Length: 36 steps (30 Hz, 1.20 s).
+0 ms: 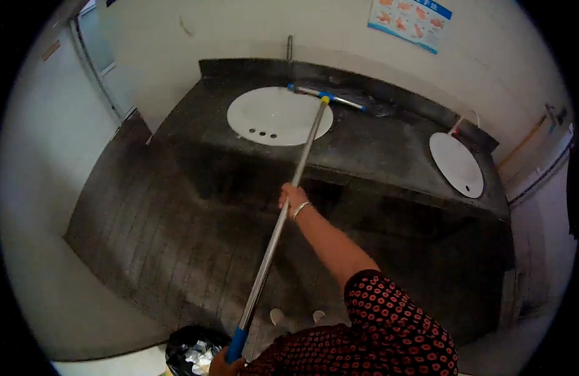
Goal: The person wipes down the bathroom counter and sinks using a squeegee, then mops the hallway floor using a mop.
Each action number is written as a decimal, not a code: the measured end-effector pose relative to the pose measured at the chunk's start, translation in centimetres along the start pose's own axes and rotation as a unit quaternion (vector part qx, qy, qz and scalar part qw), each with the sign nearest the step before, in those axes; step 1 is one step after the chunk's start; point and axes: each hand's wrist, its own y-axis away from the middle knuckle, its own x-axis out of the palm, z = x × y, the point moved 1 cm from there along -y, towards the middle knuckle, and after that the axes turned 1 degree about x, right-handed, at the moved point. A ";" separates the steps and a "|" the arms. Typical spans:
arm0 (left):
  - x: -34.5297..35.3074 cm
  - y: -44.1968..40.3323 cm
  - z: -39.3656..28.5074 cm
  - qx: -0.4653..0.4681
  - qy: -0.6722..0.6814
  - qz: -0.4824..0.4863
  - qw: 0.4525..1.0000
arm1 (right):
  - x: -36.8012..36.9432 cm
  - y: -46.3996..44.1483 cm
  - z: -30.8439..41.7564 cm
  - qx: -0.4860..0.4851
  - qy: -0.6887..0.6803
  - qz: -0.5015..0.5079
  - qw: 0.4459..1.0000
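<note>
Head view, from which I operate both hands. The largest span is the tiled floor (145, 207), bounded on the left by a pale wall. The dark bench (377, 147) crosses above it; a raised ledge closes its rear edge, and its front edge drops toward shadow. I have room for moving sideways along the bench top between the larger basin (273, 116) and the smaller basin (455, 164), and on the floor left of the pole.

The squeegee (279, 229) runs diagonally from lower left to the rear of the bench, crossing the right part of the larger basin. Its crossbar (342, 100) lies beyond both grips, at that basin's rear rim; contact with the bench I cannot tell. The right grip (292, 198) is closed around the metal shaft near its middle; the left grip (224, 363) is closed at the blue lower end, partly cut off by the frame.

Counts, in descending size: one bench, one squeegee, two basins, one wall poster (411, 22), one black bin bag (183, 351), two shoe tips (276, 316), one bracelet (300, 210), three small holes in the larger basin.
</note>
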 end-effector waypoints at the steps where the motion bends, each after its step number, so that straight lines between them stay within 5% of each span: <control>1: 0.3 0.1 0.3 0.003 -0.008 -0.005 1.000 | 0.4 -0.2 -0.9 0.020 -0.008 -0.019 1.000; 8: 2.3 0.7 1.6 -0.005 -0.022 -0.004 1.000 | 2.6 -2.2 -3.9 0.024 0.093 -0.036 0.995; 15: 2.6 1.0 1.7 -0.015 -0.037 0.005 0.999 | 4.3 1.5 -8.5 0.015 0.052 0.026 0.998; 19: 2.9 1.2 1.6 -0.020 -0.044 0.009 0.999 | 1.9 6.6 -9.3 0.045 0.051 -0.019 0.998; 31: 3.7 -2.4 -0.9 0.023 -0.060 0.062 0.996 | -11.0 7.7 4.1 -0.096 -0.003 -0.134 0.986; 36: 4.0 -6.7 -5.3 0.074 -0.091 0.100 0.988 | -14.1 5.1 13.5 -0.080 0.005 -0.166 0.983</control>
